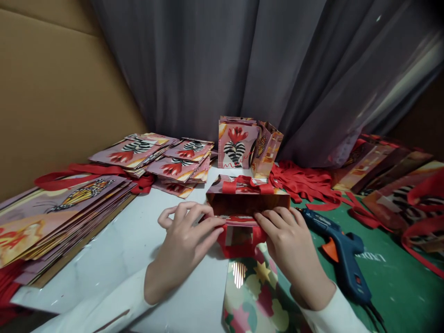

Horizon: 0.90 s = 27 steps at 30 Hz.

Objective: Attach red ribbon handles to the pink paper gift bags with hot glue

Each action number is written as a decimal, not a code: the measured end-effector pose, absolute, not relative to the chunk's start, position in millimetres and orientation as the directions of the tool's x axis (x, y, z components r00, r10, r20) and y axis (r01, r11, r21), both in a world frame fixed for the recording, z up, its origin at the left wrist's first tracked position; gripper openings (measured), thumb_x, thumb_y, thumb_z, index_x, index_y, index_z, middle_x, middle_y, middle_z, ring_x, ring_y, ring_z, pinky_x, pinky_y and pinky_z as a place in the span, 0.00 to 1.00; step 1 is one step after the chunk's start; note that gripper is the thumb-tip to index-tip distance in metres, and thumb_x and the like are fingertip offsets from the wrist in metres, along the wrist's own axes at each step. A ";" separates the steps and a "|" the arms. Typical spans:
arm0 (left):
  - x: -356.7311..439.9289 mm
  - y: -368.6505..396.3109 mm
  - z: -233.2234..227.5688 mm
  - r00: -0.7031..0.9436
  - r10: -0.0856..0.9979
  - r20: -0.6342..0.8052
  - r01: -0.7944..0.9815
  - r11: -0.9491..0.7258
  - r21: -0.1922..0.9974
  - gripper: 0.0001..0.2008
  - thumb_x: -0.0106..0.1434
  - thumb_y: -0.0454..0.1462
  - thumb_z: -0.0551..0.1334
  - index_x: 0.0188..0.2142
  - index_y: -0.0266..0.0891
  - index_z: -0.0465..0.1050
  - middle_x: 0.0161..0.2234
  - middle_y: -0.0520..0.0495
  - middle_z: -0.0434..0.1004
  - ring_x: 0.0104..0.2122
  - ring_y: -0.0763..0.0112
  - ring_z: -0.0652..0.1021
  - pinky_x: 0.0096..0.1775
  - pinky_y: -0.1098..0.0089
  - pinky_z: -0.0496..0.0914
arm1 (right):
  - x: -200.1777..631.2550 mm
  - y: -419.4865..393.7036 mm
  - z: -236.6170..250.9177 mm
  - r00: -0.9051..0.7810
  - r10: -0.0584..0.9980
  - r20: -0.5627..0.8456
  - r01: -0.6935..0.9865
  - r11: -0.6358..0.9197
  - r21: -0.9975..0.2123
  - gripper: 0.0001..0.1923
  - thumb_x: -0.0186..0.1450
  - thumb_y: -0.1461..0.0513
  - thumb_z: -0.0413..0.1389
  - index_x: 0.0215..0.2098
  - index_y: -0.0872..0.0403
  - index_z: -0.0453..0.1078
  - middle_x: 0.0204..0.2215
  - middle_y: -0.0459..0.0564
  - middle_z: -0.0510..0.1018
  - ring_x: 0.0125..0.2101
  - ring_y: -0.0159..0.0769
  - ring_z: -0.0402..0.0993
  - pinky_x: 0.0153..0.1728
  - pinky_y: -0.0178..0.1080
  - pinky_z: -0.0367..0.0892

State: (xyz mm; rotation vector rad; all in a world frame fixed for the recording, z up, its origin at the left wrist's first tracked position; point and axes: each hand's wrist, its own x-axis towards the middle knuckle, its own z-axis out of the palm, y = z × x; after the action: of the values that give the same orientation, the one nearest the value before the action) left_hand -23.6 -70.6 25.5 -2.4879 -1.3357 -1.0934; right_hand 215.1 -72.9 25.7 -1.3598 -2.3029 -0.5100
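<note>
We see a small paper gift bag (247, 202) lying on its side on the white tabletop (138, 240), its open mouth toward us and its red ribbon handle (242, 240) on the near side. Our left hand (180, 245) and right hand (291, 245) press fingertips down on the bag's near edge, one at each corner, pinching it flat. The bag looks light, thin and easily creased; its folded rim seems the firmest hold. Right of the bag lies a blue glue gun (342, 252). Behind it stands a finished bag (243, 143); flat printed bag stacks (62, 217) lie left.
</note>
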 end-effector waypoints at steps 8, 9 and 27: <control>-17.0 -65.8 27.6 0.332 0.570 0.752 0.785 -0.609 0.115 0.09 0.63 0.31 0.63 0.39 0.48 0.76 0.36 0.52 0.77 0.41 0.62 0.68 0.44 0.60 0.61 | 214.3 -66.5 26.0 -0.416 0.729 0.543 0.890 0.450 0.077 0.17 0.61 0.71 0.55 0.47 0.54 0.74 0.40 0.49 0.80 0.41 0.43 0.67 0.48 0.47 0.56; -16.3 -63.9 27.7 0.334 0.554 0.763 0.793 -0.603 0.091 0.09 0.62 0.31 0.63 0.39 0.48 0.76 0.35 0.52 0.78 0.41 0.62 0.68 0.44 0.60 0.61 | 214.1 -65.5 25.9 -0.410 0.728 0.550 0.892 0.446 0.074 0.16 0.62 0.71 0.55 0.47 0.54 0.74 0.39 0.49 0.80 0.41 0.43 0.67 0.48 0.46 0.57; -33.3 -42.7 11.0 0.140 0.679 0.721 0.779 -0.525 0.343 0.05 0.70 0.34 0.53 0.35 0.42 0.62 0.31 0.54 0.71 0.33 0.71 0.73 0.46 0.61 0.55 | 215.9 -56.6 22.8 -0.352 0.747 0.565 0.921 0.384 0.066 0.16 0.64 0.68 0.52 0.49 0.56 0.73 0.41 0.51 0.80 0.42 0.45 0.68 0.48 0.48 0.56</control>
State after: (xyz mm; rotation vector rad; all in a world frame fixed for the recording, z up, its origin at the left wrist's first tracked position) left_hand -33.3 -42.7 11.0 -2.2833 -1.4683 -1.3410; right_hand 215.9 -56.6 22.8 -1.4345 -2.2017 -0.5238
